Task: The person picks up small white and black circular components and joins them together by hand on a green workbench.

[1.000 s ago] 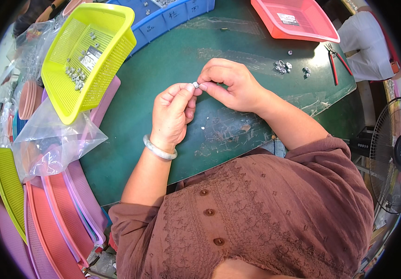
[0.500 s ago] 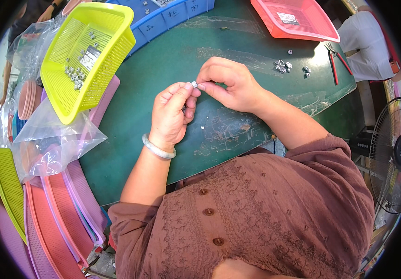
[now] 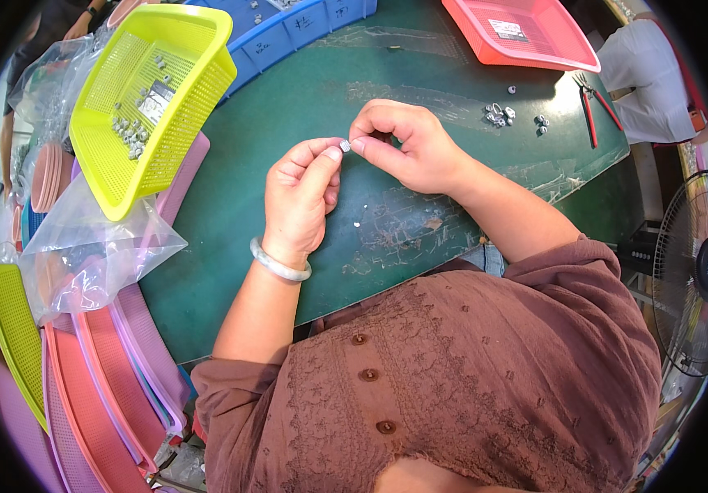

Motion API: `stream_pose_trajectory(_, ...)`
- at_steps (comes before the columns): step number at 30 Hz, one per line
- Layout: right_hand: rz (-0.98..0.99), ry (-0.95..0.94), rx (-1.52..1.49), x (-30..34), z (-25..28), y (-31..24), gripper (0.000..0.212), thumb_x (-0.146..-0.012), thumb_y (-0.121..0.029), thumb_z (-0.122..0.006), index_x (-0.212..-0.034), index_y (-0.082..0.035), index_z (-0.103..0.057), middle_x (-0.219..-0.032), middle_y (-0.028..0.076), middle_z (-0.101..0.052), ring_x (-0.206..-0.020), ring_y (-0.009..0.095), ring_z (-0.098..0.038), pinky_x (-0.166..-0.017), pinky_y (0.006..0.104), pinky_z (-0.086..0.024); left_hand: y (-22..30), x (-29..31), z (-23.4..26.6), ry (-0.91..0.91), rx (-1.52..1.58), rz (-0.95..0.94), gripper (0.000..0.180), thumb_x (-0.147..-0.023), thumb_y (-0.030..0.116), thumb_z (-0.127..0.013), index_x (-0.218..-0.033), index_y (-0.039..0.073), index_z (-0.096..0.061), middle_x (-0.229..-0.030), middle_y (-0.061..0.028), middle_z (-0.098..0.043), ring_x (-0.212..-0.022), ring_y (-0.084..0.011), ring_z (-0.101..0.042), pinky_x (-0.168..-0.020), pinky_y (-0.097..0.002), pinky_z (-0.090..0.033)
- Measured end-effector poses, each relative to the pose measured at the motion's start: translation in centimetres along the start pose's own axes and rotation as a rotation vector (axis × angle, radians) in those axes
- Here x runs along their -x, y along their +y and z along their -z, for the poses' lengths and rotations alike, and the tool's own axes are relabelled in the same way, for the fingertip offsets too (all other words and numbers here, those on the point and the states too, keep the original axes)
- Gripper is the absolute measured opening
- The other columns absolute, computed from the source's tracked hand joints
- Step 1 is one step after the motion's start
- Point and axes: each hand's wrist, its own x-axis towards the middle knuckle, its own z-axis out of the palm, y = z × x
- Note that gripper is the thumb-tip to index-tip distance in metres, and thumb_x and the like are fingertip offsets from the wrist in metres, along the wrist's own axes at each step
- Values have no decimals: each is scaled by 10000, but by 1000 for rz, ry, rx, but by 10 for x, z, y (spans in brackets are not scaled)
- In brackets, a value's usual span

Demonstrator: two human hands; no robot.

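Observation:
Between the fingertips of both hands, above the green tabletop (image 3: 231, 238), is a small silvery-grey metal part (image 3: 345, 145). My left hand (image 3: 303, 189), with a pale bangle (image 3: 280, 261) at its wrist, pinches the part between thumb and forefinger. From the other side, my right hand (image 3: 407, 148) touches it with closed thumb and forefinger; what else those fingertips hold is too small to see. Similar grey parts (image 3: 130, 135) lie in the tilted yellow-green basket (image 3: 190, 123) at the left. A loose cluster of metal parts (image 3: 499, 116) rests on the table to the right.
Red-handled pliers (image 3: 590, 115) lie near the right table edge. A pink basket (image 3: 535, 49) and a blue crate (image 3: 296, 37) stand at the back. Clear plastic bags (image 3: 99, 246) and stacked baskets (image 3: 91, 386) crowd the left. A fan (image 3: 691, 271) is at far right, beside another person's pale trousers (image 3: 645, 82).
The small metal part has turned between my fingertips, and my left fingers have curled in slightly. My right hand has barely moved.

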Motion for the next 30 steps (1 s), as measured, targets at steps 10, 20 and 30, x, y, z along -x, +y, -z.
stream_pose_trajectory(10,-36,-21,-31,0,2,-1,45,-796,-51,-585,-799,-7,-578,-741,44,-552,-654,112,-505,-585,234,-406,-2,0,-1,-10,-59,-38,113,-841,120,-578,-890,23,-609,-632,38,-508,-494,-16,-406,-422,-145,-311)
stream_pose_trajectory(20,39,-24,59,0,3,-3,18,-781,-9,-580,-797,-3,-576,-760,65,-570,-662,157,-546,-592,251,-429,-4,-1,2,-62,-2,-4,129,-866,140,-540,-872,30,-607,-612,28,-492,-467,-22,-390,-393,-144,-284)
stream_pose_trajectory(30,50,-29,86,0,4,-2,16,-780,-3,-579,-794,-10,-577,-758,60,-567,-652,157,-541,-573,251,-422,-4,-1,2,-85,20,32,145,-871,149,-534,-867,22,-603,-613,23,-488,-476,-29,-388,-398,-147,-284)
